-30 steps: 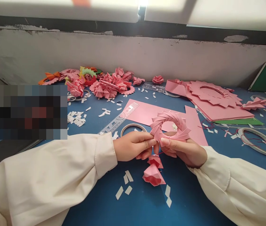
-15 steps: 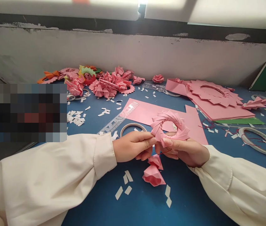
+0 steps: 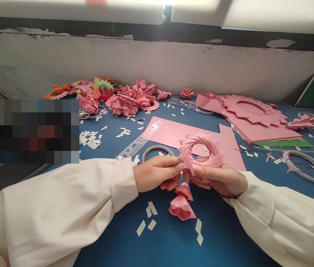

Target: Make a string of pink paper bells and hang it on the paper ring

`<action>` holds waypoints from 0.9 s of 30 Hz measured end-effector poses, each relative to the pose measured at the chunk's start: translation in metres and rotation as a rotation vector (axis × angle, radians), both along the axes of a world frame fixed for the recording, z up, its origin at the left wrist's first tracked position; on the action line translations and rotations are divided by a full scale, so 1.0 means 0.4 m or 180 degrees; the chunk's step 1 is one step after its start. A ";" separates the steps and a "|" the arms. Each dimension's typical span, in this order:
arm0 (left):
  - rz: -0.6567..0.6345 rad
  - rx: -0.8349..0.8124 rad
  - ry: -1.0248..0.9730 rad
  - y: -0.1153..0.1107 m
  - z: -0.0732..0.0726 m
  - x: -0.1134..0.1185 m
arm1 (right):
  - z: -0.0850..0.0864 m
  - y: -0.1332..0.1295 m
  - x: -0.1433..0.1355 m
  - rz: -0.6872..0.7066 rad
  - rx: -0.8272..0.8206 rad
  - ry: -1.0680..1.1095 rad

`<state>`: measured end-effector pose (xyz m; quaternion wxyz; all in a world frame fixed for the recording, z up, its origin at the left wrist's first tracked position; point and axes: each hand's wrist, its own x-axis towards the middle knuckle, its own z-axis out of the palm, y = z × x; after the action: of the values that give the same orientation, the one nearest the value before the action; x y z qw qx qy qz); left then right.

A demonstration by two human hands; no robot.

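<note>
A folded pink paper ring (image 3: pixel 215 148) is held up at the centre right, tilted toward the camera. My left hand (image 3: pixel 159 171) pinches its lower left edge between thumb and fingers. My right hand (image 3: pixel 221 176) grips the lower right part, thumb on the front and the other fingers behind. Just below the hands hang or lie two small pink paper flowers (image 3: pixel 181 207), with a bit of red string by my right fingers. Behind the ring lies a cut pink sheet (image 3: pixel 173 131), partly under a clear ruler (image 3: pixel 140 142).
Pink paper flowers (image 3: pixel 123 100) are heaped at the back left. At the back right, a large pink ring (image 3: pixel 271 111) rests on pink sheets. Tape rolls (image 3: pixel 307 178), white paper scraps (image 3: pixel 89 140) and a dark flat object (image 3: pixel 9 178) are around.
</note>
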<state>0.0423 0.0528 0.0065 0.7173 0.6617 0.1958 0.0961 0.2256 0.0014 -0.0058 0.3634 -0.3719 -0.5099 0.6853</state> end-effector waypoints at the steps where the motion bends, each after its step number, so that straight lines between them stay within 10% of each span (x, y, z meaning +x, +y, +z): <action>1: -0.0001 -0.0021 -0.0004 0.000 -0.001 -0.001 | 0.000 -0.001 0.000 0.0004 0.0010 0.0024; 17: -0.0113 0.0088 0.0047 0.007 -0.003 -0.004 | -0.015 -0.002 0.006 -0.0036 0.0158 0.0230; 27: -0.0103 0.1281 0.0118 0.004 0.000 -0.001 | -0.006 -0.003 -0.004 -0.0254 0.0127 0.0047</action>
<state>0.0419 0.0546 0.0064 0.5684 0.7964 0.1753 0.1095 0.2239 0.0001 -0.0081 0.4016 -0.3795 -0.5055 0.6627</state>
